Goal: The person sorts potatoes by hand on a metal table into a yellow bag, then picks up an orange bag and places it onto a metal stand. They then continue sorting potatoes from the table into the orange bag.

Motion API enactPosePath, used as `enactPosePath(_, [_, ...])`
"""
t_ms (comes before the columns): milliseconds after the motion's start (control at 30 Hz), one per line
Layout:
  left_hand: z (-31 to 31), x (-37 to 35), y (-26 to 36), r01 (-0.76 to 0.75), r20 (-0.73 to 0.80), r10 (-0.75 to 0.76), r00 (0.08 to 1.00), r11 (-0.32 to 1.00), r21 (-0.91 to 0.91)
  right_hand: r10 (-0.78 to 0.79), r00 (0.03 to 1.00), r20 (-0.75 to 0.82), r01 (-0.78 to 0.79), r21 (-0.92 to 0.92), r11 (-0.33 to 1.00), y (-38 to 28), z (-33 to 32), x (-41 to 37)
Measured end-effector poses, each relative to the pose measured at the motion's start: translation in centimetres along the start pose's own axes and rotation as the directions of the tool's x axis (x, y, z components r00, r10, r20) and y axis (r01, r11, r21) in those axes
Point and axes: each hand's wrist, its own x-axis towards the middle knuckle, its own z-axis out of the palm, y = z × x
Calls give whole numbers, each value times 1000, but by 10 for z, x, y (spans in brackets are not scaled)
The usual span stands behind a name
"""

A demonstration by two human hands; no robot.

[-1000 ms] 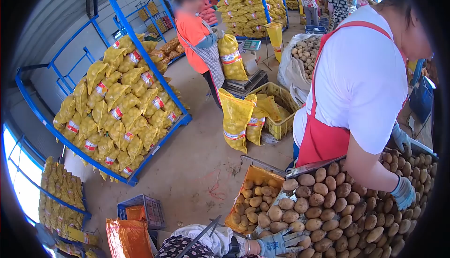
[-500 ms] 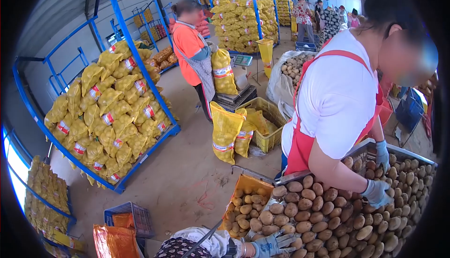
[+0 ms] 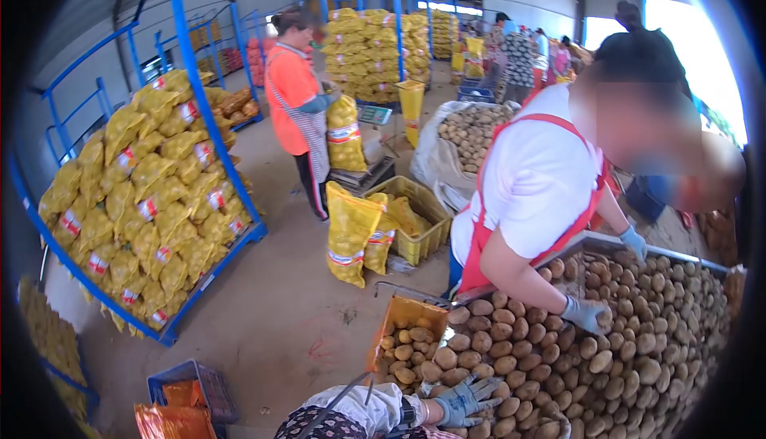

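At the bottom edge my left hand [image 3: 465, 402], in a pale blue-grey glove, lies over the potatoes [image 3: 511, 383] with its fingers spread. Its palm faces down and touches the near potatoes. A white sleeve [image 3: 359, 407] and a dark band at the wrist lead to it. Just beyond the hand, an orange bag [image 3: 379, 334] hangs at the end of the sorting table, with potatoes [image 3: 413, 350] in its mouth. I cannot make out my right hand in the view.
Across the table a co-worker in a red apron [image 3: 550, 172] bends over, one gloved hand [image 3: 586, 315] at a potato. Yellow mesh sacks [image 3: 351, 232] stand beside a yellow crate [image 3: 431, 240]. A blue crate [image 3: 215, 391] and a blue-framed pallet of sacks [image 3: 144, 208] are at left.
The view has turned, so the scene sits further left. My left hand stays spread on the potatoes. The co-worker's near hand has moved back towards their body, and their far hand towards the table's rim.
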Motion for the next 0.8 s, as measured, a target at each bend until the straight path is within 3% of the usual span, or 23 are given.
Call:
enactPosePath(67, [-15,-4,5,67,150,-78,986,995,75,57,997,-56,-49,137,989,-13,-8,-9])
enactPosePath(100, [-18,-8,7,74,96,-78,992,996,45,86,993,-86,-70,177,982,-19,-12,-18])
enactPosePath(200, [-15,6,14,25,125,-31,992,999,48,103,984,-144,-71,212,975,-35,-18,-44])
enactPosePath(300, [-21,19,18,19,136,-26,990,998,56,50,979,-197,-35,77,996,-58,-14,-73])
enactPosePath(367, [-31,40,31,-100,124,93,988,994,49,-9,965,-263,-8,-65,998,-67,-13,-88])
enactPosePath(433, [1,60,18,-197,91,191,977,979,61,12,940,-340,-46,-91,995,-50,-19,-94])
enactPosePath(467, [-1,64,18,-184,98,177,979,980,69,373,919,-131,-181,700,691,-13,-33,-92])
enactPosePath(500, [-3,66,18,-180,114,171,979,981,70,425,876,229,-194,973,-124,17,-35,-102])
enactPosePath(567, [9,71,16,-180,47,176,983,981,80,636,771,19,-137,981,138,25,-24,-114])
enactPosePath(633, [16,73,11,-212,16,212,977,970,121,660,751,-39,-20,996,82,19,-27,-130])
enactPosePath(700, [24,73,7,-239,-32,246,969,959,154,586,809,-43,79,996,-35,29,-26,-147])
enactPosePath(767, [16,71,11,-223,-10,227,974,964,148,658,719,-223,182,975,131,19,-21,-154])
enactPosePath(800, [17,72,11,-235,-23,243,970,956,174,446,744,-498,91,736,671,40,-12,-164])
